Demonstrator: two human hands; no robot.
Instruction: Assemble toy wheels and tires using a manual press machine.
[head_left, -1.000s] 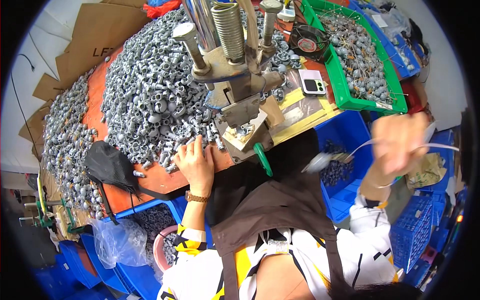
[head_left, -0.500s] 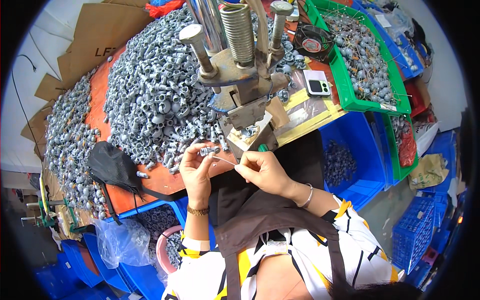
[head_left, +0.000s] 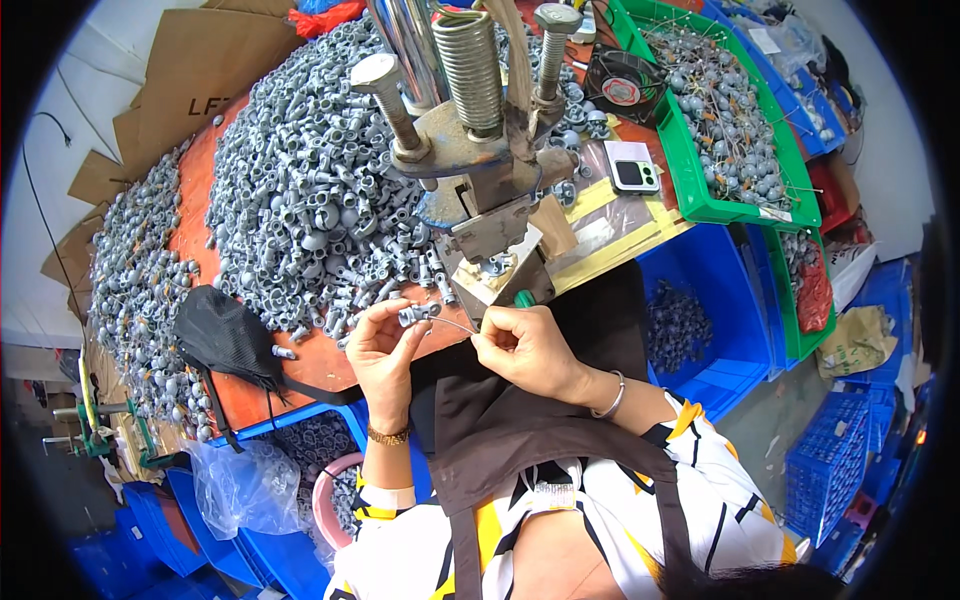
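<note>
My left hand pinches a small grey plastic fitting between thumb and fingertips. From the fitting a thin pale wire runs across to my right hand, whose thumb and curled fingers grip its other end. Both hands are just in front of the press, above my dark apron. Behind my left hand lies a big heap of similar grey plastic parts on the orange tabletop.
A black pouch lies left of my hands. A phone and a fan sit at the right, beside a green tray of wired grey pieces. Blue bins stand below the table's edge.
The grey fitting has turned and shows more plainly in my left fingertips, and my left hand has shifted slightly left. The wire between the hands now bows a little.
</note>
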